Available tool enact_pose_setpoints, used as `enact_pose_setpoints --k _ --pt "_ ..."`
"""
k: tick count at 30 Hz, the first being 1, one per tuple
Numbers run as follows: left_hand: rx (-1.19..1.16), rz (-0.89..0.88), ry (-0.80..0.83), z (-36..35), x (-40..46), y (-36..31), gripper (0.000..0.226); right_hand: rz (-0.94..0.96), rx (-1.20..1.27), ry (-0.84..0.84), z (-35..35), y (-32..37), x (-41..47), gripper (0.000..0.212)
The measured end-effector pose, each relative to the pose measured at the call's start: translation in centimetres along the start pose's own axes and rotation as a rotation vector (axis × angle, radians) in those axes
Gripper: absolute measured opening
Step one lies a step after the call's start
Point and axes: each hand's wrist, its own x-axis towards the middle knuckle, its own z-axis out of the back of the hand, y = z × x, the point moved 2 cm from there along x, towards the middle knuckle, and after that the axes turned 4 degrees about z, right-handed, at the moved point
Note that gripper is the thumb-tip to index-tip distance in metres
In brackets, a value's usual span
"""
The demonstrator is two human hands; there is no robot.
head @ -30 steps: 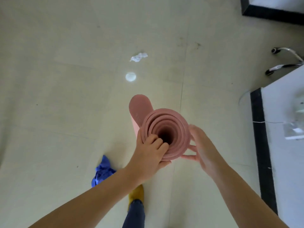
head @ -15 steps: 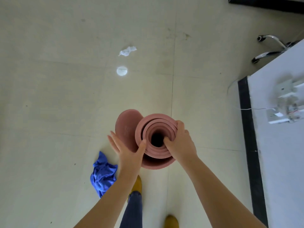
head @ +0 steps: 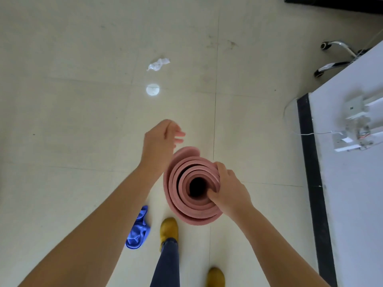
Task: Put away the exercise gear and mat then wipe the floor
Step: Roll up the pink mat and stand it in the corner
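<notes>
A rolled pink mat (head: pixel 182 195) stands on end on the floor in front of my feet; I look straight down into its dark core. My right hand (head: pixel 230 191) grips the roll's top edge, fingers hooked into the inner layers, thumb on the outside. My left hand (head: pixel 161 139) hovers beyond the roll's far left side with loosely bent fingers and holds nothing. A loose outer flap (head: pixel 186 152) of the mat curls outward just below that hand.
A crumpled blue cloth (head: pixel 138 230) lies on the tiled floor left of my yellow shoes (head: pixel 169 228). A scrap of white paper (head: pixel 158 64) lies farther ahead. A white table with a black edge (head: pixel 306 154) runs along the right, with chair legs (head: pixel 333 59) behind.
My left hand has let go of the roll's left side and lifted away past its far edge. My right hand keeps its grip on the top edge. The view shifted slightly.
</notes>
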Motion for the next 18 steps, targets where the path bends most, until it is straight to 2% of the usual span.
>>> enact_pose_setpoints --k 1,3,5,7,9,10,12,14,16,18 --pt "0.071 -0.016 0.057 -0.4 0.4 -0.8 0.026 0.003 -0.001 -0.005 -0.3 0.2 -0.1 0.059" --pt "0.267 -0.045 0.072 -0.6 0.2 -0.9 0.020 -0.016 0.009 -0.029 -0.5 0.4 0.1 0.057" --pt "0.368 -0.030 -0.009 0.8 -1.6 1.2 0.038 -0.039 0.027 -0.049 -0.3 0.3 0.5 0.055" --pt "0.255 0.201 -0.103 2.5 -4.9 5.3 0.059 -0.048 0.037 -0.054 0.0 0.2 1.0 0.052" --pt "0.118 0.518 -0.058 2.2 -8.8 9.8 0.069 -0.045 0.036 -0.060 0.2 0.2 1.4 0.050" --pt "0.051 0.624 0.004 1.3 -10.5 11.0 0.068 -0.043 0.031 -0.064 0.3 0.2 1.5 0.049" --pt "-0.115 0.702 0.032 -0.3 -12.0 11.5 0.053 -0.032 0.017 -0.064 0.2 0.4 1.4 0.046" --pt "-0.195 0.605 -0.063 -0.8 -10.3 10.8 0.036 -0.002 -0.009 -0.049 -0.1 0.7 1.2 0.045" --pt "-0.087 0.448 -0.114 -0.5 -7.4 9.7 0.029 0.033 -0.025 -0.042 -0.3 1.0 1.2 0.044" --pt "0.058 0.326 0.024 0.2 -4.9 8.5 0.041 0.037 -0.013 -0.053 0.0 0.9 1.1 0.045"
